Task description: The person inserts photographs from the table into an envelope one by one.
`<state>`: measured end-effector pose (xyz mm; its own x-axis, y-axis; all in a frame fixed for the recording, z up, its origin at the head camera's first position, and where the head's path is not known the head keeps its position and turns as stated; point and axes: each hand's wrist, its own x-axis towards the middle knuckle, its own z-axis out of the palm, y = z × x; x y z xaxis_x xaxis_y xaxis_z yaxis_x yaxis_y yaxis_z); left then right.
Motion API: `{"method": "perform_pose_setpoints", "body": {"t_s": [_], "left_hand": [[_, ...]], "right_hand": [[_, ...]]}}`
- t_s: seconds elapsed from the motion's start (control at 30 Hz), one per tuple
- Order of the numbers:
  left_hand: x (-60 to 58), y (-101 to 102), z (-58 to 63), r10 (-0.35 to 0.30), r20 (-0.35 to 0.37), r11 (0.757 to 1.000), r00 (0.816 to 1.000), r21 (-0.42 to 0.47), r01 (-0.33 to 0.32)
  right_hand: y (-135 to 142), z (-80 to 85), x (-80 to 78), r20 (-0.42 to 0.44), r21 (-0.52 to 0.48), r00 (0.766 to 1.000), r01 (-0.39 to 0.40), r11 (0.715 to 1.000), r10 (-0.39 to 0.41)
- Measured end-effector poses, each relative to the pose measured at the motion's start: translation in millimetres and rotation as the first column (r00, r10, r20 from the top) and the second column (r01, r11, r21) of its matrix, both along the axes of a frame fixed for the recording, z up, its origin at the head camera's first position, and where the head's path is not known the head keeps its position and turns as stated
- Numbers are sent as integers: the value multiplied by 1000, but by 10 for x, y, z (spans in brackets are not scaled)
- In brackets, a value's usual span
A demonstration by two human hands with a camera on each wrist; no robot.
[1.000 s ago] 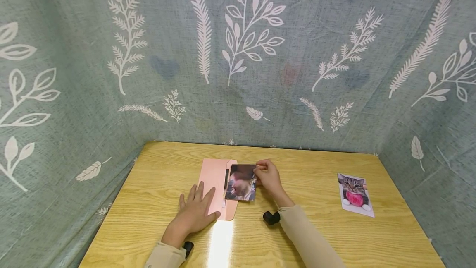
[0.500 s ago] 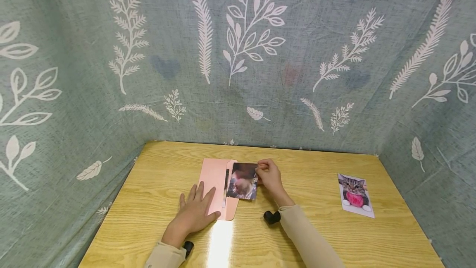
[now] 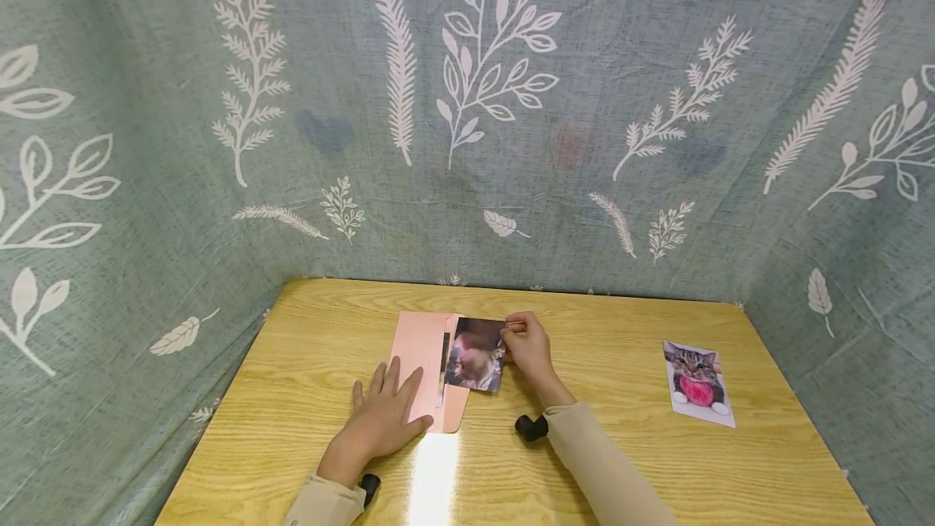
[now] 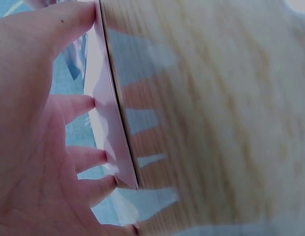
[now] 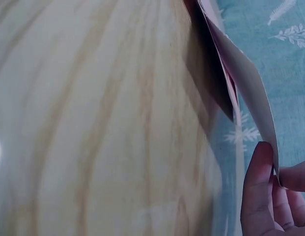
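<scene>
A pink paper envelope [image 3: 421, 339] lies on the table, its flap side toward the right. My left hand [image 3: 383, 416] rests spread on it, fingertips on the paper, as the left wrist view shows with the envelope edge [image 4: 113, 108]. A dark strip of another picture [image 3: 444, 355] shows at the envelope's opening. My right hand [image 3: 527, 347] pinches the right edge of a photo [image 3: 475, 355] between thumb and fingers. That photo overlaps the envelope's flap; in the right wrist view the photo [image 5: 248, 83] is slightly bent and raised off the table.
A second photo, of a cat with a pink round thing [image 3: 697, 384], lies on the right of the wooden table [image 3: 599, 461]. A patterned blue-green cloth [image 3: 511, 209] hangs behind and at both sides. A bright glare strip crosses the table's front.
The photo in my right hand has shifted slightly up, away from me, with a small wobble sideways. My left hand and the envelope have stayed in place.
</scene>
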<state>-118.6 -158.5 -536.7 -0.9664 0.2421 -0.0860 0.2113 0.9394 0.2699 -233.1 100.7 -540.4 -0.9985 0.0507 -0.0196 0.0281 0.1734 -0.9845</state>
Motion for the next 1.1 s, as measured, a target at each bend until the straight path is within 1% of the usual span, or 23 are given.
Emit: {"method": "perform_pose_setpoints", "body": {"t_s": [0.23, 0.4, 0.63, 0.8, 1.1], "left_hand": [[4, -3, 7, 3, 5, 1000, 1000, 2, -3], [4, -2, 11, 2, 15, 1000, 1000, 3, -2], [-2, -1, -3, 3, 25, 1000, 1000, 5, -3], [-4, -2, 4, 8, 39, 1000, 999, -1, -8], [-10, 3, 15, 10, 36, 1000, 999, 2, -10]], "right_hand": [[-72, -33, -5, 17, -10, 999, -41, 999, 41], [-137, -23, -5, 33, -17, 997, -67, 998, 67], [-217, -19, -6, 44, 1, 996, -84, 996, 84], [-262, -39, -14, 44, -4, 995, -88, 996, 88], [-350, -42, -18, 52, -8, 992, -111, 994, 112]]}}
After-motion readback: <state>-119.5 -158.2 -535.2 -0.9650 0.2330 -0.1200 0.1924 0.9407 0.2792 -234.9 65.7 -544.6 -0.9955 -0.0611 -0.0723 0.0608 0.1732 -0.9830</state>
